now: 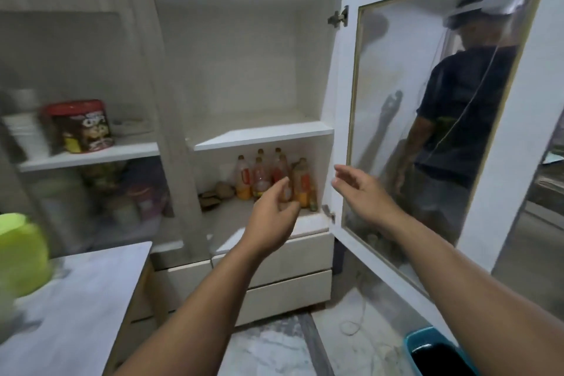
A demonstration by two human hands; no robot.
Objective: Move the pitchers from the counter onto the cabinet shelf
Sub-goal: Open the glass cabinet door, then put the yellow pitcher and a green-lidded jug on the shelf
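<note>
A lime-green pitcher [21, 253], blurred, stands on the marbled counter [82, 299] at the far left edge of the view. The white cabinet shelf [262, 135] in the open compartment is bare. My left hand [273, 210] is stretched out in front of the lower compartment, fingers loosely apart, holding nothing. My right hand [358, 189] reaches forward beside the open cabinet door [345, 119], fingers spread and empty. Both hands are well to the right of the pitcher.
Below the shelf stand several bottles [274, 177] with orange liquid. A red-lidded tub [81, 127] sits behind the shut glass door at left. The open glass door reflects a person. Drawers [274, 278] lie below; a teal bin [436, 351] stands on the floor.
</note>
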